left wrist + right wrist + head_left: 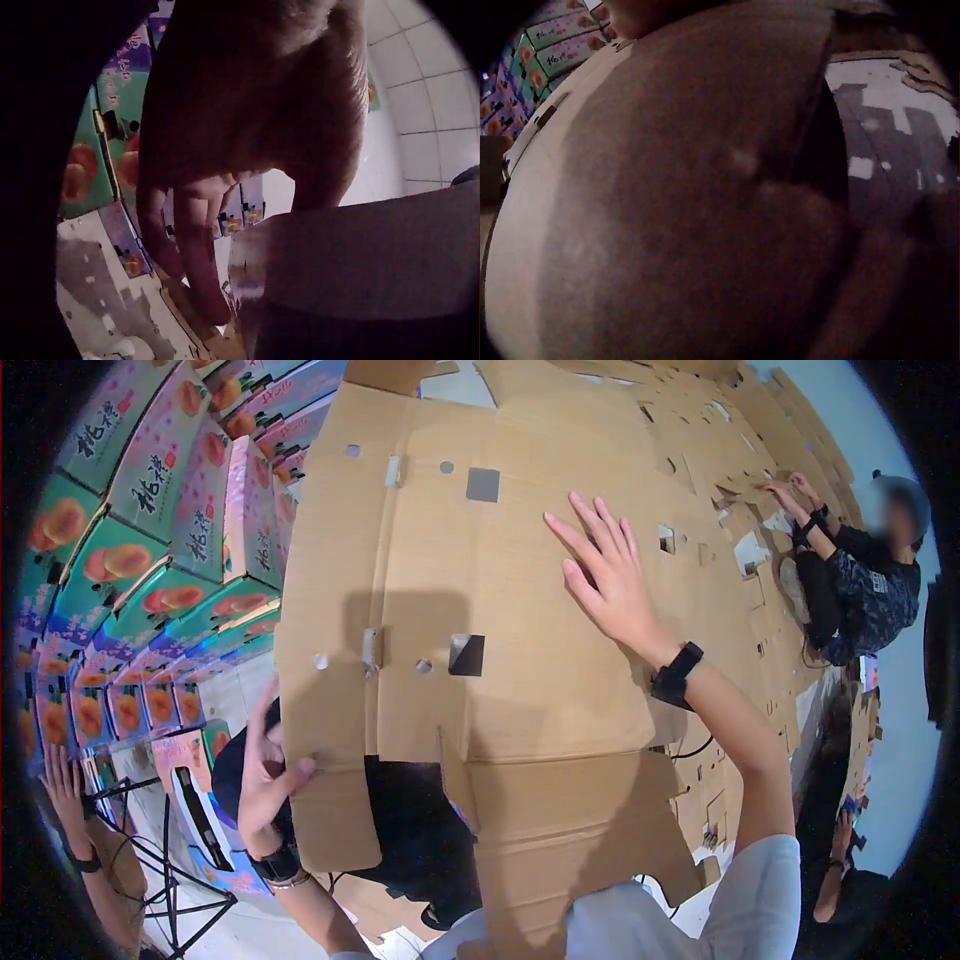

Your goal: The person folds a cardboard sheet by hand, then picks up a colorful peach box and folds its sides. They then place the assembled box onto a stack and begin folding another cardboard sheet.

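A large flat cardboard box blank (560,690) with square cut-outs, round holes and creases fills the middle of the head view. At its left edge my left hand (262,785) grips it, thumb on the upper face and fingers beyond the edge. The left wrist view shows that hand (247,112) dark against the light, fingers pointing down beside the cardboard (360,259). My right hand (612,585) rests on the blank's upper face with fingers straight and spread. In the right wrist view the shaded cardboard (667,187) takes up most of the picture.
Stacked printed peach boxes (150,510) stand at the left, near a black metal frame (170,870). More cut cardboard (600,410) lies beyond and to the right. A person (860,580) sits at the right handling cardboard; another person's hand (62,785) shows at far left.
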The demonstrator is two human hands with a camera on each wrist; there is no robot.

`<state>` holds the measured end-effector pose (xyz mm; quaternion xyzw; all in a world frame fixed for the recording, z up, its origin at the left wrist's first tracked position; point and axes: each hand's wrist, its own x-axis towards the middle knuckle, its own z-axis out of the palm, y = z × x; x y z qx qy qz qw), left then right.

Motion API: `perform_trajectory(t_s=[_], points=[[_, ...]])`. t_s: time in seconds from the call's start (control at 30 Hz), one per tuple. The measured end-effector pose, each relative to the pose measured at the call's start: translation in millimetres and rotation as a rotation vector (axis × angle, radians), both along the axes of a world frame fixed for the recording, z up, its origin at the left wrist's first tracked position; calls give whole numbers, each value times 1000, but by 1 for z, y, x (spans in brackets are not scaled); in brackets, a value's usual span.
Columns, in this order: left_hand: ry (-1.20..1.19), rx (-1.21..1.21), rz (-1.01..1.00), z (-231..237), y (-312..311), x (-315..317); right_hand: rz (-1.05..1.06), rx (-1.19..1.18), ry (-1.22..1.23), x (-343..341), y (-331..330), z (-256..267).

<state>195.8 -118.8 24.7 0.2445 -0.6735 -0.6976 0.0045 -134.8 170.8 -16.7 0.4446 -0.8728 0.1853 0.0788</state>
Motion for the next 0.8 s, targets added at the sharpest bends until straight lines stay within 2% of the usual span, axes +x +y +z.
perform_trajectory(t_s=[0.07,0.13,0.2,0.27,0.33,0.4,0.43,0.67,0.77,0.8], points=[[-58,14,-13,-9,-3,19,-11,10,17,1,-2,1],[-127,-83,-239,-12,-4,29,-5,12,20,1,-2,0],[-120,-39,-153,-14,-3,28,-4,13,23,1,-2,-1],[-133,-135,-108,-21,-11,24,-29,-3,26,0,-3,-2],[-41,-88,-45,-24,-10,9,-54,-13,24,-1,-6,-3],[5,-138,178,-25,-8,-6,-83,-22,24,-2,-6,-3],[-31,-178,103,-32,-20,-5,-104,-14,31,-4,-7,-4],[70,-113,170,-31,-13,-27,-116,19,29,-19,-7,-4],[-47,-72,150,-30,-15,-25,-91,31,0,-16,-10,2],[-114,-217,144,-24,-11,-28,-88,35,5,-15,-11,3]])
